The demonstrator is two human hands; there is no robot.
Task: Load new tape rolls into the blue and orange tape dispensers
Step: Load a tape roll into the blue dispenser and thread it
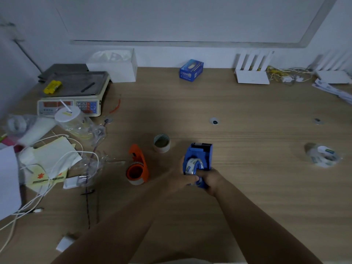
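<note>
The blue tape dispenser [202, 155] sits at the middle of the wooden table [247, 187], with a clear tape roll [193, 163] seated in it. My right hand [211, 179] grips the dispenser's near end. My left hand [183, 178] holds its left side, the thumb against the roll. To the left lies the orange dispenser [138, 164] on its side, an empty core on its hub. Behind it stands an empty cardboard core [162, 142]. A wrapped clear tape roll [323, 154] lies far right.
A weighing scale [74, 92], a plastic cup [70, 119], papers and white cables [47, 164] crowd the left side. A blue box [191, 70], white router stands [253, 69] and wires line the back edge by the wall.
</note>
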